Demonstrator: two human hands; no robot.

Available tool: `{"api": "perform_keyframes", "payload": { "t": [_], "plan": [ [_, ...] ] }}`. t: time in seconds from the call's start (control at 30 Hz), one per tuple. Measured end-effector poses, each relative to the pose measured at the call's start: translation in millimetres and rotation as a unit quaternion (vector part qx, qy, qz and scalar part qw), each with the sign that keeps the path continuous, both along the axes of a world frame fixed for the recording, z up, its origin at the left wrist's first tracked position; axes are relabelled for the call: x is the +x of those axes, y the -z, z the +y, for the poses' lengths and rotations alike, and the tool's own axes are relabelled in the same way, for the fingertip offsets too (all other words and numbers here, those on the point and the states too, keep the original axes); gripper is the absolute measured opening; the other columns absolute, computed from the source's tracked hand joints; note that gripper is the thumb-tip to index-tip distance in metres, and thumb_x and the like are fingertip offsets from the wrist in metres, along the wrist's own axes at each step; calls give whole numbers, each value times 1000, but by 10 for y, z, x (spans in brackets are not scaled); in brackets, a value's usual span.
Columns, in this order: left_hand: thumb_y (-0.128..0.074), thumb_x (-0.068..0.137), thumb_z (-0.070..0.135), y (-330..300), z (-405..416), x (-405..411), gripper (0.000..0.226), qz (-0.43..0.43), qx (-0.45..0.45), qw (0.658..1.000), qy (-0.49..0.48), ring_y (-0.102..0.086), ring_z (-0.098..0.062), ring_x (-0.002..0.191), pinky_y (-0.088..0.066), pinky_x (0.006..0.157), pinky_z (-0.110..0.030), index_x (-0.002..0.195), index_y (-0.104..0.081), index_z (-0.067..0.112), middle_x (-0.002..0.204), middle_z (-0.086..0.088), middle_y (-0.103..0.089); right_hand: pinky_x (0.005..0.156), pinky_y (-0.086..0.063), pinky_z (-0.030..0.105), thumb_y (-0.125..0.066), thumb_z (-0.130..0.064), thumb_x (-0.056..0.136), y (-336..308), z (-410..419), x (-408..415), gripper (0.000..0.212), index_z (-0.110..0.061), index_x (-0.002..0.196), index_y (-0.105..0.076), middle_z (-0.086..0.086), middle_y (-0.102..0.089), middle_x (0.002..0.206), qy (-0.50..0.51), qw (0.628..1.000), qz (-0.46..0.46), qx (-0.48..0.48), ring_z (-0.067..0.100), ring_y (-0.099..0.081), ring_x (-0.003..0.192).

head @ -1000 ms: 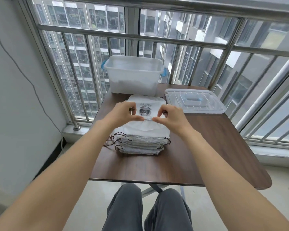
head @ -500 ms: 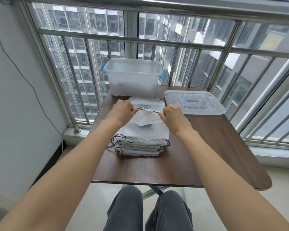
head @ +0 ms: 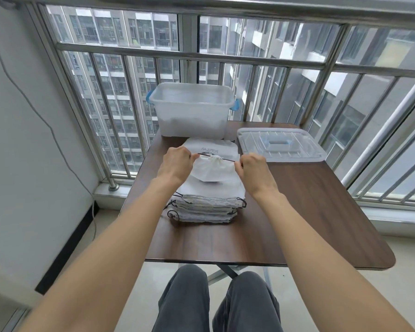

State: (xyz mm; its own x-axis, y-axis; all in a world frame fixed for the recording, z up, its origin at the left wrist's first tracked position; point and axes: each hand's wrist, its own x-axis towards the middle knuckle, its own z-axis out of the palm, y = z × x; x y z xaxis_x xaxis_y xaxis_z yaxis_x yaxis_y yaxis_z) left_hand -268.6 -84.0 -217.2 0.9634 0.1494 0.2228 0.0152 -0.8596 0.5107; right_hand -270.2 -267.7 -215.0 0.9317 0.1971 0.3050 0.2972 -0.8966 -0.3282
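Left hand [head: 175, 164], right hand [head: 252, 170]: fingers clamped on cord [head: 203, 154], bag [head: 211, 171] cinched mid-frame above stack [head: 206, 204]. Overpulling may snap cord or slip grip.

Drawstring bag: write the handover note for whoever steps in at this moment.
Left hand and right hand each pinch one end of the cord, pulled taut.
The drawstring bag hangs from it above the stack of flat bags on the table.
Done: its mouth is gathered shut.
Left: probably put it in the open bin behind the stack, then cinch the rest; the lid lies to the right.
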Motion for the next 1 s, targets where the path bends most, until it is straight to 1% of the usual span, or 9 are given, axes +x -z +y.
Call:
{"api": "perform_keyframes", "payload": {
  "t": [0.07,0.17,0.27,0.33,0.43,0.6,0.8,0.93,1.0],
  "plan": [
    [-47,98,29,-29,-31,-41,58,14,-13,1000,-3,-44,-34,67,-28,61,-31,47,-30,8,57,-10,-38,62,-24,28,-43,-11,93,6,33,-10,44,-11,52,-27,10,-39,69,12,998,20,54,21,-35,72],
    [-49,96,26,-86,-58,-102,52,63,-126,990,11,-40,-24,55,-37,54,-26,48,-40,7,50,-5,-37,56,-32,31,-49,-11,87,8,32,-17,34,1,55,-49,14,-48,59,26,979,83,187,20,-41,63],
    [-51,95,32,-109,-80,-219,45,182,-380,904,76,-38,-11,50,-41,61,-19,57,-55,10,48,5,-39,54,-33,20,-51,-20,90,-12,46,-82,33,-10,59,-57,-1,-53,59,-5,962,162,221,11,-45,58],
    [-48,96,34,-86,-120,-270,40,230,-454,852,121,-46,-9,62,-41,73,-24,65,-63,14,63,5,-52,61,-35,23,-51,-22,92,-12,78,-117,34,-15,58,-56,0,-56,66,-27,944,198,263,13,-48,63],
    [-45,96,34,-30,-152,-306,35,239,-499,822,136,-58,-11,88,-41,87,-28,79,-72,20,89,3,-65,67,-44,19,-48,-17,94,1,82,-162,32,-13,64,-58,3,-65,75,-42,887,252,385,14,-57,69],
    [-42,97,35,3,-170,-337,28,198,-564,791,127,-58,-5,103,-36,95,-27,102,-67,22,113,8,-65,65,-44,20,-46,-19,97,-33,6,-218,24,-11,82,-64,1,-70,89,-66,781,315,535,12,-64,76],
    [-44,97,36,-52,-300,-343,26,157,-552,808,133,-56,-5,91,-39,88,-24,103,-68,28,95,9,-67,46,-44,14,-48,-16,95,-64,158,-277,16,-9,89,-60,2,-67,84,-121,650,400,635,8,-66,66],
    [-47,97,30,-83,-321,-328,25,120,-567,805,129,-56,-11,99,-41,86,-24,109,-67,22,112,1,-65,72,-53,18,-48,-13,96,-21,204,-269,20,-8,82,-62,4,-63,82,-151,684,368,612,12,-64,74],
    [-49,96,31,-93,-320,-325,24,114,-548,820,119,-58,-9,102,-41,92,-26,108,-68,22,115,1,-65,80,-48,16,-54,-15,93,7,173,-269,19,-8,80,-67,1,-63,80,-145,808,274,501,10,-60,77]
  ]
}}
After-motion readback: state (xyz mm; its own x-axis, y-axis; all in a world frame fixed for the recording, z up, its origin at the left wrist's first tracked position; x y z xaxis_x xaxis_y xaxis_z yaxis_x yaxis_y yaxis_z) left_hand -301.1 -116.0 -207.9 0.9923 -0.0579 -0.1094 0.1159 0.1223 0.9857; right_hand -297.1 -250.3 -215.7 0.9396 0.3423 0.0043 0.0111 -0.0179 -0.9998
